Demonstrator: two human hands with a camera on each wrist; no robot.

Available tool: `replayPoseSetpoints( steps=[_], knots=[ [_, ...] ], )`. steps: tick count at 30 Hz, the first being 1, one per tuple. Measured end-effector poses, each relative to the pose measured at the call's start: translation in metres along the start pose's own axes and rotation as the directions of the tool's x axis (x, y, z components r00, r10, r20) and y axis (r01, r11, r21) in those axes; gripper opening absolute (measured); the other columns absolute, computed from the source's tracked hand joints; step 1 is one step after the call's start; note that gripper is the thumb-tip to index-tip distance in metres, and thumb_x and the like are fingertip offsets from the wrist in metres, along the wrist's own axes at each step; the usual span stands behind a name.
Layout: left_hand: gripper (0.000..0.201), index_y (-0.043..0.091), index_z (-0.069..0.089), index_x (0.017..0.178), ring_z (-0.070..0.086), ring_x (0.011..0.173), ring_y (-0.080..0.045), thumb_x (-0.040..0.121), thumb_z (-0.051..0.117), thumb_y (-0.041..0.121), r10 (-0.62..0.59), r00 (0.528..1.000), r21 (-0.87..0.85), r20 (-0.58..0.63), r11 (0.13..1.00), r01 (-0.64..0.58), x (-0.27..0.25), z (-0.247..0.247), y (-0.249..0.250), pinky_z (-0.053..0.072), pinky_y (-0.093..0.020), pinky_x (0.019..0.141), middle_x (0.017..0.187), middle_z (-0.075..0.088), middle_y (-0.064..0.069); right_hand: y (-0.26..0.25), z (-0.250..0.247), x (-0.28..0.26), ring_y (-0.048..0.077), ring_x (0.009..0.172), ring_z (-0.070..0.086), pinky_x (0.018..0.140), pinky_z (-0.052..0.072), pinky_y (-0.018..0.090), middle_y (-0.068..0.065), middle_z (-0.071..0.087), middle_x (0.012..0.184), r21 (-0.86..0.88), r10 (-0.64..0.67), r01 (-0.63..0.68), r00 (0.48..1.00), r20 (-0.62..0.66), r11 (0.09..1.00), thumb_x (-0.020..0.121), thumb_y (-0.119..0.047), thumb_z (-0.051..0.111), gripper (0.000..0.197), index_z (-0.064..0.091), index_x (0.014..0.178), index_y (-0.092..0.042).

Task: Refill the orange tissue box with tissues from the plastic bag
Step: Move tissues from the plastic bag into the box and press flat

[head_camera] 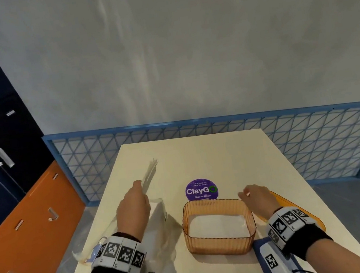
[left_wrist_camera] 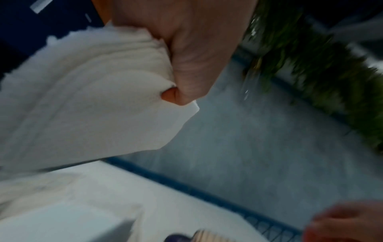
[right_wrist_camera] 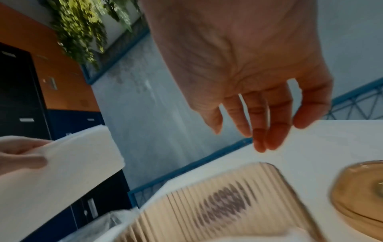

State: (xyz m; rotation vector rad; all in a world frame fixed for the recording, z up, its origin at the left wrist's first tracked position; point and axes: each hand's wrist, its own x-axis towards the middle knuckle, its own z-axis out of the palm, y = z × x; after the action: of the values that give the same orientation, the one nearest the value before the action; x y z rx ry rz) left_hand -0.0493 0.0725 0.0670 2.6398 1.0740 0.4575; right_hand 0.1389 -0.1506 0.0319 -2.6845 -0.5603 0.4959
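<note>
The orange ribbed tissue box point(head_camera: 222, 243) stands open on the cream table point(head_camera: 223, 153), with white tissues point(head_camera: 217, 225) lying in its bottom. My left hand point(head_camera: 135, 202) pinches a stack of white tissues point(head_camera: 149, 174) and holds it up above the clear plastic bag point(head_camera: 163, 236), left of the box. The left wrist view shows thumb and fingers clamped on that stack point(left_wrist_camera: 82, 98). My right hand point(head_camera: 256, 197) hovers over the box's right far corner, fingers point(right_wrist_camera: 259, 135) relaxed and holding nothing. The box point(right_wrist_camera: 217, 204) sits below it.
The orange lid point(head_camera: 300, 209) lies right of the box, partly under my right wrist. A purple round sticker point(head_camera: 201, 190) is on the table behind the box. A blue lattice railing point(head_camera: 221, 144) borders the far side; orange and dark cabinets point(head_camera: 30, 215) stand at left.
</note>
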Motion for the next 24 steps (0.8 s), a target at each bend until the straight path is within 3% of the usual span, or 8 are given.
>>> replayPoseSetpoints(
  steps=[5,8,11,14,17,19,22,24],
  knots=[
    [0.043,0.019,0.045,0.135,0.062,0.101,-0.024,0.094,0.042,0.006,0.263,0.961,-0.099,-0.09,0.957,-0.271,-0.009,-0.015,0.038,0.048,-0.032,0.078,0.118,0.063,-0.002,-0.057,-0.02,-0.015,0.024,0.071,0.068,0.061,0.053,0.032,0.012,0.071,0.096,0.762,-0.131,-0.198,0.929,0.348,0.617,0.096,-0.053,0.031,0.057,0.059,0.109,-0.006],
    [0.051,0.015,0.061,0.12,0.069,0.1,-0.024,0.074,0.057,-0.006,0.55,0.828,-0.093,-0.106,0.824,-0.559,-0.016,0.001,0.045,0.057,-0.033,0.078,0.114,0.069,-0.005,-0.071,-0.027,-0.019,0.034,0.086,0.069,0.068,0.059,0.038,0.02,0.067,0.105,0.847,-0.281,-0.358,0.83,0.482,0.393,0.091,-0.061,0.037,0.065,0.055,0.117,-0.004],
    [0.047,0.016,0.059,0.121,0.06,0.117,-0.023,0.076,0.055,0.005,0.693,0.721,-0.138,0.011,0.715,-0.685,-0.021,0.038,0.032,0.055,-0.039,0.09,0.125,0.064,-0.007,-0.073,-0.03,-0.02,0.031,0.087,0.065,0.064,0.06,0.035,0.018,0.063,0.104,0.866,-0.285,-0.338,0.846,0.451,0.368,0.093,-0.026,0.054,0.035,0.055,0.119,-0.002],
    [0.055,0.029,0.043,0.136,0.023,0.139,-0.006,0.087,0.044,0.054,0.518,0.854,-0.432,0.044,0.781,-0.451,-0.033,0.057,0.021,0.025,-0.028,0.114,0.146,0.035,0.011,-0.07,-0.036,-0.018,0.03,0.093,0.061,0.062,0.06,0.033,0.021,0.059,0.116,0.842,-0.24,-0.229,0.892,0.383,0.489,0.091,0.001,0.049,0.029,0.052,0.119,0.0],
    [0.045,0.029,0.037,0.138,0.028,0.138,-0.01,0.095,0.046,0.042,0.104,0.989,-0.764,0.107,0.645,0.015,-0.036,0.059,0.022,0.023,-0.027,0.114,0.146,0.034,0.01,-0.07,-0.048,-0.021,0.032,0.098,0.059,0.062,0.06,0.034,0.023,0.052,0.127,0.808,-0.252,-0.179,0.893,0.372,0.561,0.09,0.001,0.049,0.037,0.047,0.127,0.0],
    [0.043,0.021,0.034,0.14,0.041,0.13,-0.02,0.099,0.04,0.035,-0.109,0.93,-0.868,0.351,0.335,0.367,-0.032,0.062,0.027,0.033,-0.034,0.109,0.146,0.039,-0.004,-0.071,-0.056,-0.024,0.03,0.095,0.059,0.066,0.061,0.035,0.019,0.054,0.12,0.808,-0.276,-0.161,0.887,0.371,0.567,0.092,-0.001,0.048,0.036,0.046,0.128,-0.002],
    [0.052,0.02,0.037,0.137,0.052,0.118,-0.033,0.095,0.039,0.05,-0.039,0.711,-0.708,0.702,-0.152,0.69,-0.026,0.062,0.031,0.047,-0.046,0.093,0.135,0.049,-0.015,-0.07,-0.065,-0.028,0.026,0.09,0.061,0.062,0.06,0.031,0.014,0.058,0.111,0.812,-0.297,-0.157,0.878,0.375,0.562,0.094,-0.004,0.045,0.031,0.047,0.124,-0.006],
    [0.051,0.019,0.045,0.13,0.058,0.114,-0.036,0.093,0.04,0.054,0.076,0.655,-0.625,0.752,-0.233,0.745,-0.025,0.055,0.035,0.05,-0.049,0.09,0.128,0.058,-0.017,-0.067,-0.065,-0.03,0.027,0.092,0.06,0.061,0.058,0.03,0.016,0.057,0.115,0.804,-0.271,-0.161,0.888,0.37,0.572,0.094,-0.006,0.046,0.032,0.048,0.126,-0.006]
  ],
)
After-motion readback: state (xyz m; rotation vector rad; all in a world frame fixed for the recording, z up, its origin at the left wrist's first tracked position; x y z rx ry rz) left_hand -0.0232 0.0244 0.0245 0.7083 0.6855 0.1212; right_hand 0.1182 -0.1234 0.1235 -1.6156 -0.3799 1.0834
